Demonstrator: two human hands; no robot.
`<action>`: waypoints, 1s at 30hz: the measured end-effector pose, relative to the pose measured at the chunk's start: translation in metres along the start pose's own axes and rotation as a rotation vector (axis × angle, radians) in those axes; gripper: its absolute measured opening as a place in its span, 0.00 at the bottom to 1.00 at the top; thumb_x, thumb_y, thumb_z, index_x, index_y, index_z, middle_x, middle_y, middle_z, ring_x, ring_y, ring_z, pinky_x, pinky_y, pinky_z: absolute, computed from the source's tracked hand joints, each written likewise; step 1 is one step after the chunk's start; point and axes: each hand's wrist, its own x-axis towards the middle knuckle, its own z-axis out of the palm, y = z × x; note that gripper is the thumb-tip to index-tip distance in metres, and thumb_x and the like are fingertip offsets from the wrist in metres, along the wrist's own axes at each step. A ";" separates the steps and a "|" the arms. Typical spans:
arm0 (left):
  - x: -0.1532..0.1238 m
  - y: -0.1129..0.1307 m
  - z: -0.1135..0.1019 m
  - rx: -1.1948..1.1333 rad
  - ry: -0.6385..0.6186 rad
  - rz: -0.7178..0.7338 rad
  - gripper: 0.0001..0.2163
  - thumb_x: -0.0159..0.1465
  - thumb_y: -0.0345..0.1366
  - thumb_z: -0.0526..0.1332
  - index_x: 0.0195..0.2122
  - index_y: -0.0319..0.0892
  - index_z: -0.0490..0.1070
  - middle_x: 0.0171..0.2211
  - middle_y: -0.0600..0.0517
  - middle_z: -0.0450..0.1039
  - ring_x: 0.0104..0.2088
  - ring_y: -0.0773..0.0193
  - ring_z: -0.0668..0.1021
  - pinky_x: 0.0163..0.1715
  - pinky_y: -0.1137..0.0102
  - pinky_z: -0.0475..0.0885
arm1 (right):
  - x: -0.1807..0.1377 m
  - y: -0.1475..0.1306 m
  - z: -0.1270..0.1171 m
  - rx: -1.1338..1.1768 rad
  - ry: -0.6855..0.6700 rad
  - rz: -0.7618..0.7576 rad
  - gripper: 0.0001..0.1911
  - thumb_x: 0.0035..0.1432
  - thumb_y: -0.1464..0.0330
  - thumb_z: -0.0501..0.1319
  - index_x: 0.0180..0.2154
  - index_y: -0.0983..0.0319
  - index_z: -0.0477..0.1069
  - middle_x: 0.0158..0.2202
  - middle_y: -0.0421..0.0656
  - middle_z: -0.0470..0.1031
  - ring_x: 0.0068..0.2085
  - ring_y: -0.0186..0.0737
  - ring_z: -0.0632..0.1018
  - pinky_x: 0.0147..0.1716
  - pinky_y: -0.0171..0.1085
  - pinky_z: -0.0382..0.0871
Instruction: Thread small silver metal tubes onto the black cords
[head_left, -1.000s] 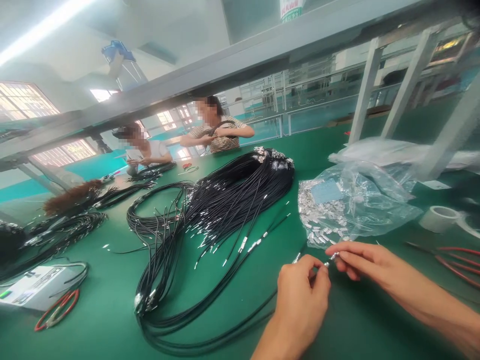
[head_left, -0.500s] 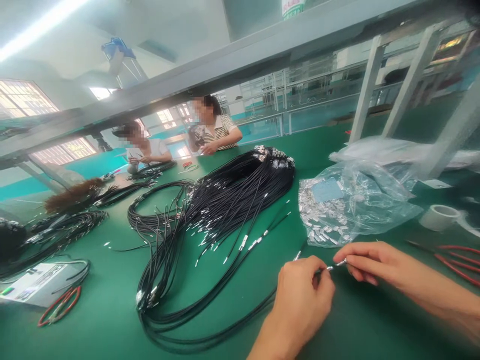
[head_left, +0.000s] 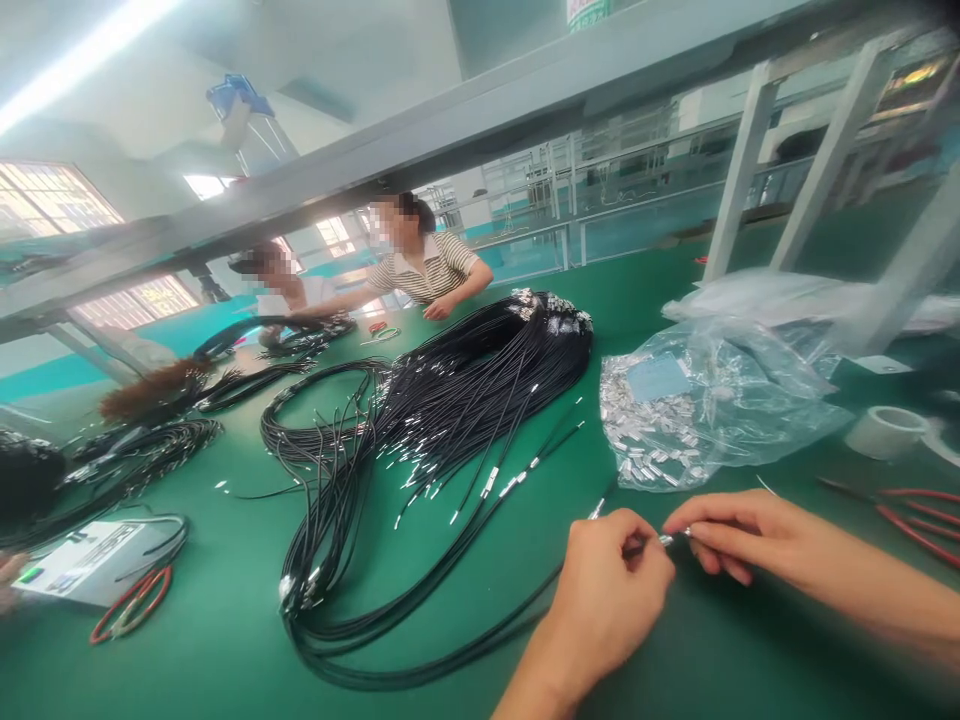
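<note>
In the head view, a green desk (head_left: 247,600) is seen spread with wiring, and both of the worker's own hands are placed at its near right. By the left hand (head_left: 626,580) a black cable (head_left: 529,618) is held, its fingers pinched narrow around it, with a bright metal tip (head_left: 666,540) left poking out past the fingertips. By the right hand (head_left: 742,540) a small silvery piece (head_left: 686,533) is gripped between thumb and forefinger, pointed at that tip; whether the two are touching cannot be told. The held cable is led away to the left, where it is joined to a gathered bunch (head_left: 330,540) of similar cables. Beyond this, a large heap of black cables (head_left: 487,385) is laid in a curve, with shiny ends shown along its edge. Just past the right hand a clear plastic bag (head_left: 780,425) is set down, partly filled with small metal sleeves (head_left: 652,455) and marked by a bluish label (head_left: 658,377). To the right of the bag a roll of tape (head_left: 887,435) is found, with red loops (head_left: 919,525) nearer the wrist. At the far left a white box (head_left: 82,570) is placed beside a coiled red wire (head_left: 133,608). Across the desk, a person in a striped shirt (head_left: 431,272) is seen with one arm stretched toward a person in white (head_left: 292,293).
</note>
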 end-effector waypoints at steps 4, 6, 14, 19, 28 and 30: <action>-0.001 -0.004 0.000 0.039 0.006 0.047 0.06 0.61 0.33 0.54 0.29 0.41 0.69 0.21 0.59 0.60 0.23 0.72 0.61 0.21 0.76 0.55 | 0.001 0.000 0.007 0.144 -0.007 -0.003 0.19 0.64 0.52 0.58 0.44 0.60 0.69 0.28 0.41 0.72 0.28 0.37 0.70 0.30 0.34 0.62; -0.001 -0.005 -0.001 0.042 -0.007 0.055 0.06 0.62 0.32 0.54 0.31 0.41 0.69 0.21 0.59 0.60 0.22 0.72 0.60 0.20 0.76 0.54 | 0.001 -0.001 0.009 0.236 -0.005 0.005 0.17 0.64 0.52 0.58 0.41 0.60 0.67 0.28 0.40 0.72 0.28 0.36 0.70 0.30 0.34 0.63; -0.004 -0.005 0.002 0.098 -0.087 0.108 0.10 0.63 0.33 0.55 0.45 0.44 0.70 0.20 0.61 0.60 0.20 0.72 0.63 0.19 0.76 0.56 | 0.006 -0.004 0.012 0.334 -0.059 0.028 0.18 0.63 0.53 0.60 0.35 0.63 0.67 0.24 0.40 0.71 0.23 0.33 0.69 0.24 0.33 0.58; -0.004 -0.006 0.004 0.148 -0.046 0.209 0.08 0.65 0.32 0.52 0.31 0.42 0.69 0.24 0.58 0.64 0.23 0.72 0.64 0.23 0.75 0.57 | 0.009 0.002 0.022 0.297 0.005 -0.003 0.22 0.62 0.49 0.59 0.33 0.62 0.66 0.23 0.40 0.72 0.21 0.33 0.70 0.22 0.33 0.60; -0.001 -0.007 0.007 0.236 0.040 0.198 0.09 0.65 0.37 0.56 0.45 0.45 0.70 0.22 0.59 0.65 0.23 0.68 0.67 0.24 0.74 0.59 | 0.012 -0.001 0.022 0.057 0.228 -0.072 0.29 0.59 0.40 0.53 0.27 0.60 0.65 0.21 0.40 0.68 0.20 0.33 0.66 0.21 0.34 0.59; -0.002 -0.007 0.007 0.276 0.066 0.239 0.08 0.68 0.36 0.53 0.39 0.45 0.72 0.23 0.57 0.68 0.24 0.68 0.68 0.25 0.73 0.61 | 0.009 -0.002 0.021 -0.012 0.199 -0.079 0.30 0.59 0.40 0.52 0.25 0.59 0.63 0.21 0.40 0.67 0.20 0.34 0.65 0.21 0.35 0.60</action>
